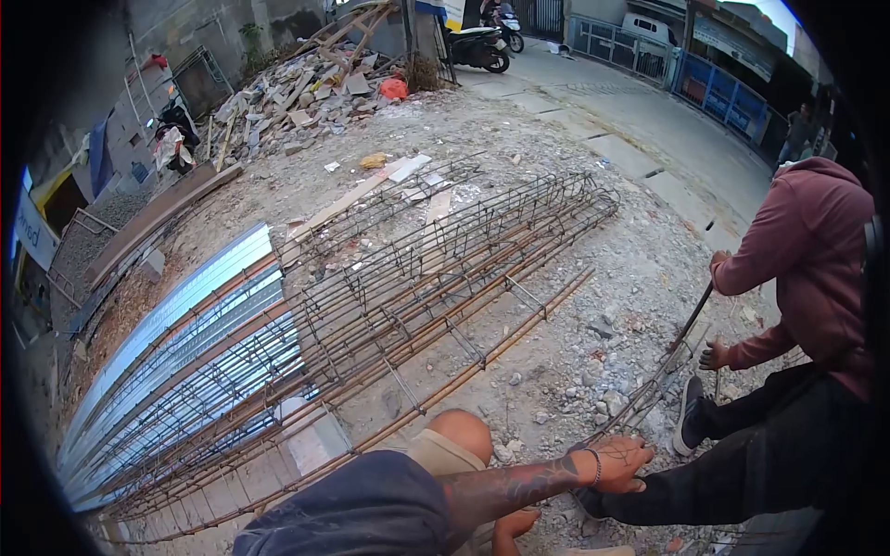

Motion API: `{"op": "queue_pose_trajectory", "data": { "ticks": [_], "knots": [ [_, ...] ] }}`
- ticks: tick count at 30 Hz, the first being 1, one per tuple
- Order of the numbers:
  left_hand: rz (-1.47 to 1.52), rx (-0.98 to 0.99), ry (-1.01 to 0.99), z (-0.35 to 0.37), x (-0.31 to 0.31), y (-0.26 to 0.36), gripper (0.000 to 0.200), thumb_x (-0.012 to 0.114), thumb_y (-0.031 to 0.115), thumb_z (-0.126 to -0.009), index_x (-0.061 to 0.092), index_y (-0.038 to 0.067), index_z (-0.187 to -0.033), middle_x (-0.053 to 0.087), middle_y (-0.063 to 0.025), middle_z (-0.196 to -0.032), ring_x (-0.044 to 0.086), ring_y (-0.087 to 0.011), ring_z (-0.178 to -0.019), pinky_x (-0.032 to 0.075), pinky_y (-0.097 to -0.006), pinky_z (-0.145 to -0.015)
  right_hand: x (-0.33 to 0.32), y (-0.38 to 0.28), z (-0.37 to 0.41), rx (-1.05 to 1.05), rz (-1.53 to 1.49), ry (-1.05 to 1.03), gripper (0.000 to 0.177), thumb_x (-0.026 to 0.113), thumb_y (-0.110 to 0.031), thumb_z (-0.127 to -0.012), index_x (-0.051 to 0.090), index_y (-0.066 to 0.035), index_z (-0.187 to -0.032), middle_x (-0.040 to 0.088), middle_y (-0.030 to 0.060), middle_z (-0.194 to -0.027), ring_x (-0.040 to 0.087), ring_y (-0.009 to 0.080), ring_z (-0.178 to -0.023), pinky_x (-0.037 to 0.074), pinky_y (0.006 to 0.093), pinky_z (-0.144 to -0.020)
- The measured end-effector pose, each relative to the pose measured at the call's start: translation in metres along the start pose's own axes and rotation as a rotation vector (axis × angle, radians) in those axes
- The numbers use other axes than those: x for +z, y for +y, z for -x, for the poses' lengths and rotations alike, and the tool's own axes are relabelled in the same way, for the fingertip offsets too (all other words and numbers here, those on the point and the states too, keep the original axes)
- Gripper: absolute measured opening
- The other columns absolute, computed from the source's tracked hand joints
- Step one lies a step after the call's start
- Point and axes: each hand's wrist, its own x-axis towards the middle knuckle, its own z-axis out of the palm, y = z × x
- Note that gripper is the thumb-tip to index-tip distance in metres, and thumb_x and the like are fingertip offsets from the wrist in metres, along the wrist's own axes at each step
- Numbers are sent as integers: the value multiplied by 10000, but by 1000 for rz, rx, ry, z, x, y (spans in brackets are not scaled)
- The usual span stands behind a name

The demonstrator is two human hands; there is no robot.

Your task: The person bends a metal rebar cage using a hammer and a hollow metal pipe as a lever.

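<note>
My left hand, at the end of a tattooed forearm with a bracelet, reaches out at the lower right. Its fingers are curled together, and what they hold, if anything, is hidden. Curved steel bars run just beyond it towards a co-worker. Below my forearm, my right hand shows only in part, its fingers mostly hidden. The co-worker, in a maroon hooded top, bends over at the right, one hand on a dark bar, the other low near the bars.
Long rebar cages lie across the ground, partly over corrugated metal sheets. Rubble is heaped at the back left. Gravel and stones lie near the bars. Parked motorcycles stand beside the road.
</note>
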Motion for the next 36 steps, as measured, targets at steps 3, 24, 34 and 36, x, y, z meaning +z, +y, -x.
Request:
{"op": "queue_pose_trajectory", "data": {
  "ticks": [3, 24, 34, 36],
  "knots": [
    [1, 8, -58, 7, 10, 2, 471, 605, 341, -734, 481, 24, -1060, 493, -168, -977, 500, -333, -945, 396, -423, -788, -5, -9, 3, 61, -40, -59, 359, 645, -227, -704, 456, 17, -888, 581, 240, -818, 577, 407, -773, 437, 463, -670],
    [24, 209, -107, 14, 26, 48, 433, 620, 331, -731, 514, 23, -1017, 522, -156, -910, 537, -325, -862, 431, -401, -744, 16, 38, 12, -107, -156, -197, 432, 662, -292, -662, 553, -41, -997, 607, 132, -954, 584, 256, -878, 450, 373, -749],
    [-43, 126, -145, 24, 22, 28, 436, 612, 344, -741, 510, 29, -1025, 528, -160, -916, 542, -338, -857, 427, -415, -758, 17, 17, 22, -66, -250, -74, 362, 671, -230, -657, 593, -29, -947, 617, 131, -940, 579, 269, -900, 438, 387, -779],
    [-18, 146, -147, 24, 22, 31, 436, 611, 343, -742, 510, 28, -1026, 528, -162, -919, 541, -341, -862, 426, -415, -760, 10, 18, 22, -163, -140, -95, 364, 659, -242, -668, 591, -33, -958, 614, 137, -954, 572, 276, -926, 435, 387, -787]
  ]
}}
